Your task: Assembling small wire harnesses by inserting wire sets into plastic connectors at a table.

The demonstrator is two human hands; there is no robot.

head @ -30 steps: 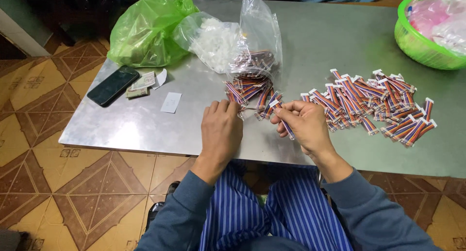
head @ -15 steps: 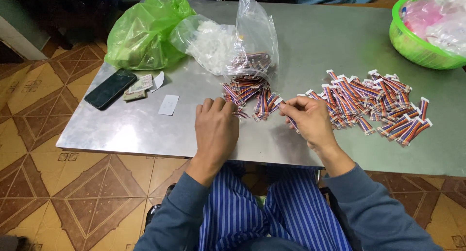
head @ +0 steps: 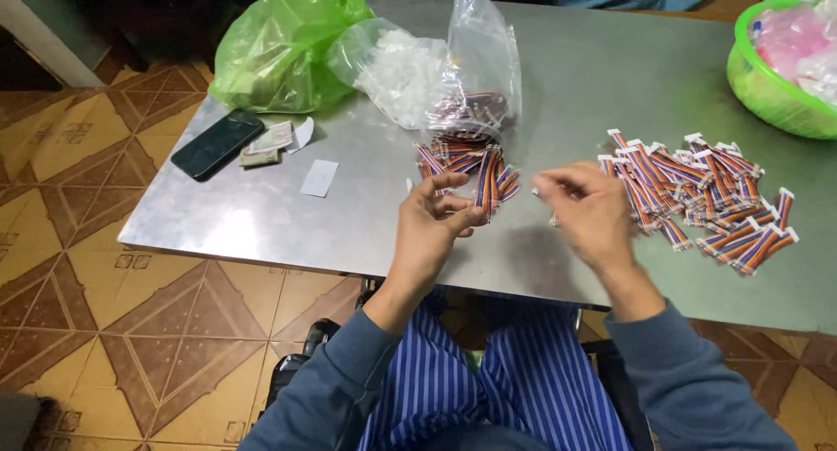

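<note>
Left hand (head: 433,217) raised just above the grey metal tabletop (head: 593,85), fingers curled loosely, tips close to a short rainbow-striped ribbon cable (head: 488,179) standing up from the small pile of ribbon cables (head: 462,159) in front; hard to tell whether gripping it or only touching. Right hand (head: 586,209) blurred, held apart from the left, fingers bent and pinched together, perhaps on something small and white at the tips, too smeared to tell for sure. Further right, spread flat on the tabletop, a larger heap of finished cables (head: 706,194) with white connectors on their ends. Behind the small pile, a clear plastic bag (head: 479,76) with more cables inside, leaning against a second clear bag of white parts (head: 401,67), and a crumpled green plastic bag (head: 279,50) beside that. Toward the left edge, a black phone (head: 216,144), folded banknotes (head: 266,146) just beside it, and a small white card (head: 319,178) lying alone. Green basket (head: 767,85) at the far right corner, holding pinkish plastic bags. Below, blue striped trousers (head: 488,381) and patterned floor tiles (head: 105,329)
</note>
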